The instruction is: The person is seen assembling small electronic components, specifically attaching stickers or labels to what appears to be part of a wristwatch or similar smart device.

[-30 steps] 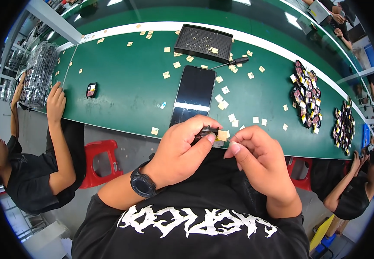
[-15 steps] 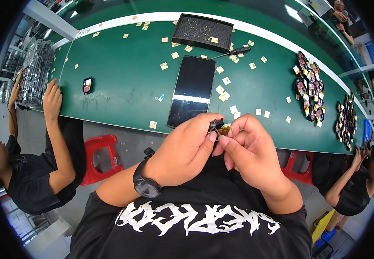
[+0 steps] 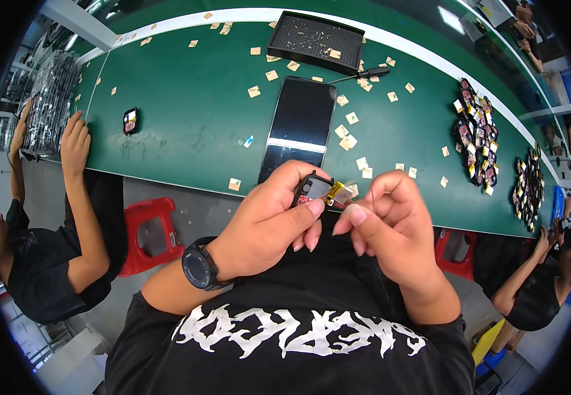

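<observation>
My left hand [image 3: 269, 220] is closed around a small black device housing [image 3: 308, 186], its thumb pressed on the near edge. A bit of red circuit board [image 3: 304, 199] shows inside the housing. From its right side sticks out a flat silvery battery [image 3: 344, 195] with yellow tape at one end. Just right of the battery, my right hand [image 3: 390, 220] has thumb and fingers drawn together; a thin dark sliver shows at its fingertips, too fine to name. Beyond my hands a large black-screened phone [image 3: 300, 122] lies on the green table [image 3: 193, 125].
A black tray [image 3: 315, 43] with tiny parts stands at the back, a screwdriver [image 3: 371, 72] beside it. Small cream stickers [image 3: 348, 141] are scattered about. Piled black housings [image 3: 476, 138] lie at the right, one housing [image 3: 130, 121] at left. Co-workers sit on both sides.
My left hand has turned the housing so its inside shows, with the battery sticking out. My right hand has drawn a little away to the right.
</observation>
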Demonstrator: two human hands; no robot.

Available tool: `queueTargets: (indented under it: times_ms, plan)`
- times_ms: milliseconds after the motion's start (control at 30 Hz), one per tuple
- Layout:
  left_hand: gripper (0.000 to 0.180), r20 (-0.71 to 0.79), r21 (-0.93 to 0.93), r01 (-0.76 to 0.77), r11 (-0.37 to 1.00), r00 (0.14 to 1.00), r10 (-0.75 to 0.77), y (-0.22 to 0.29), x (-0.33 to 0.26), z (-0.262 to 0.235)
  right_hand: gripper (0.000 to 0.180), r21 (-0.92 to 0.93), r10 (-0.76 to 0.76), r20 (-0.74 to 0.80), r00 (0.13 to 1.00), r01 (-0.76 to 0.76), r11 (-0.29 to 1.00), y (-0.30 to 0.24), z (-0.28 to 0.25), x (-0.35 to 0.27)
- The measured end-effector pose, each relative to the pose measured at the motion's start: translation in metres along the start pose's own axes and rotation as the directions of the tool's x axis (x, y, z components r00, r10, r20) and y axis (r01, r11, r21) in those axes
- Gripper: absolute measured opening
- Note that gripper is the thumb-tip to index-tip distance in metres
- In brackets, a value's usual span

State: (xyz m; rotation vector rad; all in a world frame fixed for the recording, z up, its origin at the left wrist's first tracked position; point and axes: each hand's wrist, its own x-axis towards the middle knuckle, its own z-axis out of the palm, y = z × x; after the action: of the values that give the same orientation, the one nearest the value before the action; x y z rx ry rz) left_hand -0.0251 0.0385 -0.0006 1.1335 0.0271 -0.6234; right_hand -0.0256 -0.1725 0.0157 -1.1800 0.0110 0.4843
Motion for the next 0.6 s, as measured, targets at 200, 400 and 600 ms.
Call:
queueTargets:
  times_ms: [200, 400, 600]
  plan:
    - [0.033, -0.036, 0.22, -0.045, 0.974, 0.998, 0.054, -0.001, -0.002, 0.0, 0.027, -0.205, -0.015, -0.035, 0.999, 0.007, 0.979, 0.004, -0.001, 0.012]
    - [0.041, -0.044, 0.39, -0.071, 0.918, 0.994, 0.096, -0.001, -0.003, 0.003, 0.02, -0.143, -0.089, 0.013, 0.996, 0.09, 0.986, 0.006, -0.004, 0.012]
    - [0.047, -0.002, 0.073, 0.126, 0.989, 0.992, -0.126, 0.007, -0.003, 0.0, 0.014, -0.495, -0.181, 0.153, 0.971, 0.234, 0.837, -0.005, -0.013, 0.014]
